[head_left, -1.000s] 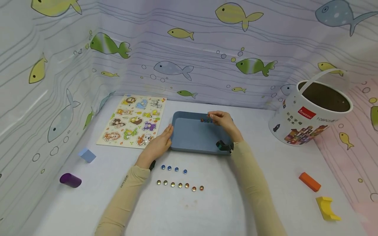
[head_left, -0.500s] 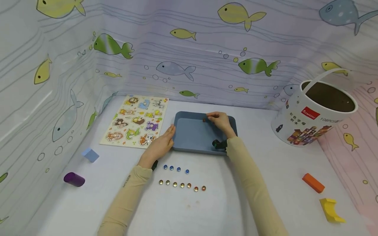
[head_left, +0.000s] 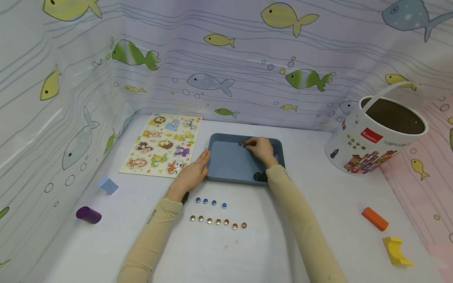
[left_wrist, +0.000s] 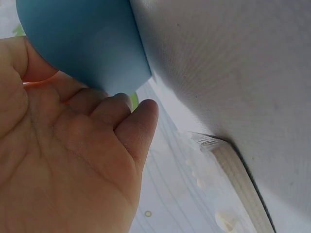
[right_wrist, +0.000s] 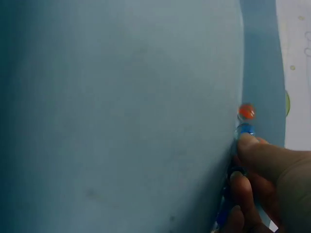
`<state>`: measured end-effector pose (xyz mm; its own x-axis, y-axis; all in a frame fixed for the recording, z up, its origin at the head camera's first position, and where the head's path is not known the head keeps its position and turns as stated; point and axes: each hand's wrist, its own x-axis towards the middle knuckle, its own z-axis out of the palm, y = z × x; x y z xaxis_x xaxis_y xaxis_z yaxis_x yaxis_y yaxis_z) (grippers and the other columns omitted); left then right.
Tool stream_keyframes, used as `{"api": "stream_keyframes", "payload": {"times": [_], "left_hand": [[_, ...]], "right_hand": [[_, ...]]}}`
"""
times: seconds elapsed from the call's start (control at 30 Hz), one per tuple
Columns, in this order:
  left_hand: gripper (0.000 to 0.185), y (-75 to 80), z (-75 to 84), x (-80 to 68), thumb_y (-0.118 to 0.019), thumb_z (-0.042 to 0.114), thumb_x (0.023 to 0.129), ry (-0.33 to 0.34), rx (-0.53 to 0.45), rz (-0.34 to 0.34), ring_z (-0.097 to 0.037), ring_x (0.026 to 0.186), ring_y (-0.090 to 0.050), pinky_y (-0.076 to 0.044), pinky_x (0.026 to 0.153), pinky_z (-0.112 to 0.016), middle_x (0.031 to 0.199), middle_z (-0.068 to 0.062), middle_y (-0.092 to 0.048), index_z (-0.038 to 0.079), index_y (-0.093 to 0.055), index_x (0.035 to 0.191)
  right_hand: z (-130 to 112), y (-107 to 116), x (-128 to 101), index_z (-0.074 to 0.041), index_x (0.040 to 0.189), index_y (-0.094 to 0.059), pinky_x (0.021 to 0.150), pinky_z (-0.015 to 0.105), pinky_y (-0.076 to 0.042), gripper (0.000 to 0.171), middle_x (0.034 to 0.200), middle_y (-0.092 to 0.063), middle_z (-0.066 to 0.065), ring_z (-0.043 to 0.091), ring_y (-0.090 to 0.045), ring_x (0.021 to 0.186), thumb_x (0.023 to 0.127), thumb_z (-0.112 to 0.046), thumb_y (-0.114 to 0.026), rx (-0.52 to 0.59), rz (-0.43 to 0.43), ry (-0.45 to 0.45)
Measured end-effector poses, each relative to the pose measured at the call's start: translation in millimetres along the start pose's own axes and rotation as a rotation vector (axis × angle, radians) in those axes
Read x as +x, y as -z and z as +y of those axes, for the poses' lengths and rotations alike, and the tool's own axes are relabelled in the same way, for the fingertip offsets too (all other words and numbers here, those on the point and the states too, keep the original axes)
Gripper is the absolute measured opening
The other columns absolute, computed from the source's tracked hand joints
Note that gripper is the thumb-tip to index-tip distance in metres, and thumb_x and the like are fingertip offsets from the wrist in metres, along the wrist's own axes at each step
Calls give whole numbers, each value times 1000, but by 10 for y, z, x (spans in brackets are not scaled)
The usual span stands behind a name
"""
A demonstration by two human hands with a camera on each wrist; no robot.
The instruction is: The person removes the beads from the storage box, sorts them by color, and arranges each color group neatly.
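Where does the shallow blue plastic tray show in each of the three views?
Head: shallow blue plastic tray, centre of the table, between both hands.
Left wrist: its outer corner, top left, against the left hand.
Right wrist: its floor fills most of the frame; right hand bottom right.
Shared landmark: the tray's rim.

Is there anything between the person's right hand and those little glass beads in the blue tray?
Nothing visible. The right hand reaches inside the blue tray, and its fingertips already touch a blue bead against the far wall. An orange bead lies just beyond it, uncovered.
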<state>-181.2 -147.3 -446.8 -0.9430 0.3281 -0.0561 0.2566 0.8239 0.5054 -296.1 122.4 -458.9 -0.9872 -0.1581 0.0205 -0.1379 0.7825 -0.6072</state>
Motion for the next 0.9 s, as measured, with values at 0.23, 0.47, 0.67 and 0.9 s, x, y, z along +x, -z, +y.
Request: {"api": "stream_keyframes", "payload": {"times": [0.23, 0.47, 0.67, 0.9], "left_hand": [[57, -5, -14, 4, -36, 20, 103, -3, 1, -1, -24, 149, -19, -28, 119, -44, 164, -6, -10, 7, -16, 155], [57, -8, -13, 3, -36, 20, 103, -1, 0, 2, -24, 149, -19, -27, 120, -44, 164, -5, -9, 7, -16, 155], [57, -18, -9, 1, -36, 20, 103, -4, -4, -1, -25, 149, -20, -28, 120, -45, 164, -6, -10, 7, -16, 155], [57, -27, -15, 15, -36, 20, 103, 2, 10, 8, -24, 149, -21, -29, 119, -44, 164, -5, -10, 9, -16, 155]], "right_hand": [[-20, -14, 0, -15, 117, -71, 87, 42, -54, 29, 111, -73, 7, 24, -67, 103, 89, -20, -71, -17, -14, 58], [-52, -17, 35, -16, 119, -70, 95, 42, -52, 29, 118, -71, 6, 25, -64, 111, 89, -19, -69, -8, -7, 99], [-47, -46, 65, -10, 119, -69, 95, 42, -53, 28, 123, -68, 10, 27, -64, 110, 91, -11, -66, 16, -59, 160], [-23, -67, 80, -7, 112, -72, 96, 43, -53, 22, 120, -68, 13, 29, -63, 110, 92, -7, -64, -24, -105, 174]]}}
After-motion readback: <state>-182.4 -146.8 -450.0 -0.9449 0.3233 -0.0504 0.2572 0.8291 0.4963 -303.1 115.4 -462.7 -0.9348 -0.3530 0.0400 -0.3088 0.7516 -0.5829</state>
